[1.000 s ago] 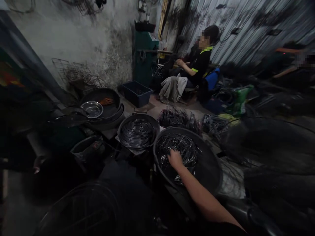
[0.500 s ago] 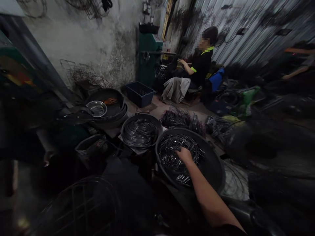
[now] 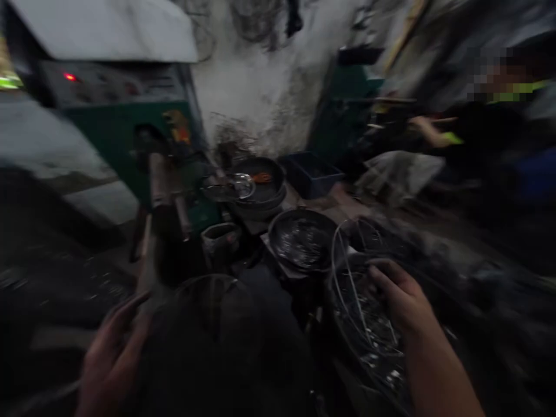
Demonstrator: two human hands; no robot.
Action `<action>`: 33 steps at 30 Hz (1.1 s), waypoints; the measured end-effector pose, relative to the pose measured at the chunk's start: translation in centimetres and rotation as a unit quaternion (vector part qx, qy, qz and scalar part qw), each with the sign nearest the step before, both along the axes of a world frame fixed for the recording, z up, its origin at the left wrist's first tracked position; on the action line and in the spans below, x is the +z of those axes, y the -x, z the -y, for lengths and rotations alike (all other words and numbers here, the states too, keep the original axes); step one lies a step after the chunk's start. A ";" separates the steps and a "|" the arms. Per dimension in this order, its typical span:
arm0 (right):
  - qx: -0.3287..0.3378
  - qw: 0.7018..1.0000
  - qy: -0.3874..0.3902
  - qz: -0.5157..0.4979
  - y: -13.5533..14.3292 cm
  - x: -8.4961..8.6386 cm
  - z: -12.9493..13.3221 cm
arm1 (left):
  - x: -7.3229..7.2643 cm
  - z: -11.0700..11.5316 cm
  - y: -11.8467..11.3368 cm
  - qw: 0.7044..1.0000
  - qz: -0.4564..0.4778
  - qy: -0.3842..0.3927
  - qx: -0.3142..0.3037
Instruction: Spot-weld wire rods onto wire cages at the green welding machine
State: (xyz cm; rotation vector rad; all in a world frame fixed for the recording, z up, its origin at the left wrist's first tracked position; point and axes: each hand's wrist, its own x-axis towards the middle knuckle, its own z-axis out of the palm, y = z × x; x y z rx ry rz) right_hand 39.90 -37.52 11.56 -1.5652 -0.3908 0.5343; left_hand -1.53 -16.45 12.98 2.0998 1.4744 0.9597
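Observation:
My right hand [image 3: 402,295] is closed on a thin wire ring [image 3: 357,295] with bent wires, held up over a large dark basin. Below the hand, shiny metal wire pieces [image 3: 377,324] lie heaped in that basin [image 3: 347,347]. At the lower left my left hand [image 3: 113,356] is blurred, with its thumb and fingers apart and nothing visible between them. Nearest to it, a round wire grid [image 3: 212,278] shows dimly in front of me.
Coiled wire fills a second basin [image 3: 299,240]. Behind it are stacked pans [image 3: 278,188] with a metal bowl [image 3: 243,185] and an orange glove [image 3: 261,178], and a blue crate [image 3: 319,179]. A green machine [image 3: 117,127] stands left; a seated person [image 3: 490,133] is at right.
My right hand has lifted a wire ring out of the heap in the basin. My left hand has come into view. The view has swung left towards the green machine.

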 end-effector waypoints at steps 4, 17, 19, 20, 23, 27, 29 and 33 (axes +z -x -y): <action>0.217 0.932 -0.182 -0.225 9.5 3.5 -7.1 | 2.0 1.1 -2.3 0.983 0.127 0.078 -0.110; 0.459 0.874 0.018 -0.158 19.4 0.9 -11.7 | 1.0 6.5 2.5 0.946 0.242 0.215 -0.002; 0.424 0.889 0.039 -0.168 18.1 0.6 -11.7 | 0.5 6.4 3.2 0.940 0.235 0.246 0.000; 0.404 0.897 0.049 -0.175 17.5 0.5 -11.6 | 0.4 6.2 3.3 0.938 0.234 0.257 0.001; 0.314 0.929 0.059 -0.188 16.0 0.7 -11.3 | 0.1 5.0 3.6 0.945 0.218 0.245 0.000; 0.338 0.937 0.060 -0.070 15.4 0.7 -11.7 | -1.1 2.2 3.8 0.974 0.140 0.175 -0.028; 0.365 0.927 0.058 0.064 15.7 0.2 -12.2 | -2.1 1.0 3.9 0.987 0.084 0.130 -0.033; 0.358 0.900 0.083 0.234 16.5 -1.5 -12.9 | -3.9 -0.2 4.2 0.996 0.008 0.087 -0.021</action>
